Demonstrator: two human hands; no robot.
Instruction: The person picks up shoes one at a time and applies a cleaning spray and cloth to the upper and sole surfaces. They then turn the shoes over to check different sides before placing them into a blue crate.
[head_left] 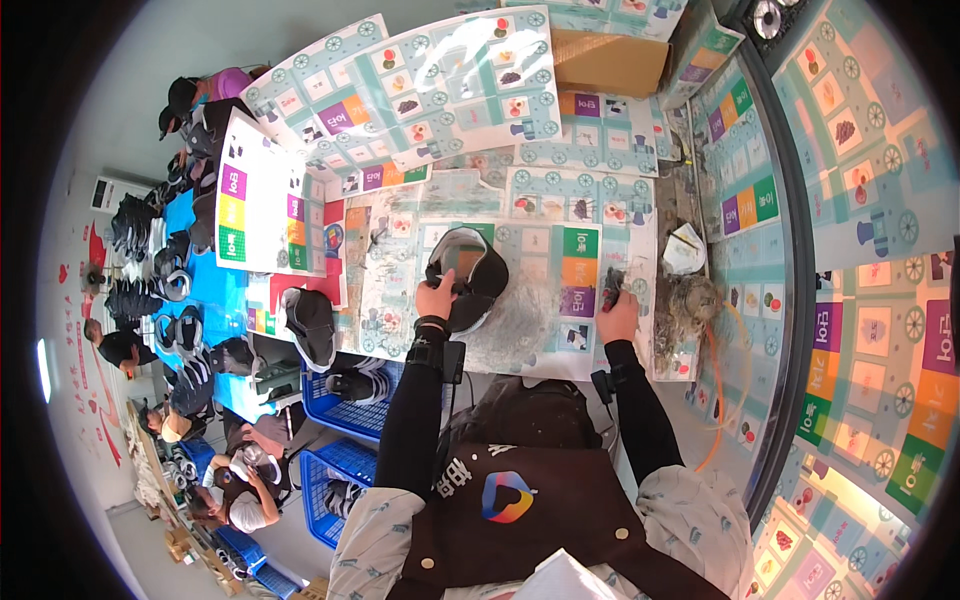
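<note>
My left hand (437, 297) grips the edge of a black cap (484, 277), its fingers at the opening. The cap lies tilted on the paper-covered worktable, showing a pale rim and a grey inside. My right hand (617, 318) is closed around a small dark tool (612, 284) whose kind I cannot make out, held above the table's right part, apart from the cap. Between the hands, grey fuzz (520, 325) is scattered over the printed sheets. A second black-and-grey cap (309, 328) sits at the table's left edge.
Blue baskets (345, 425) with dark goods stand below the table's left edge. Raised printed sheets (450, 85) form a back screen. At right are a crumpled white mask-like piece (684, 249), a grey fuzzy lump (692, 298) and an orange hose (712, 400). People work at left.
</note>
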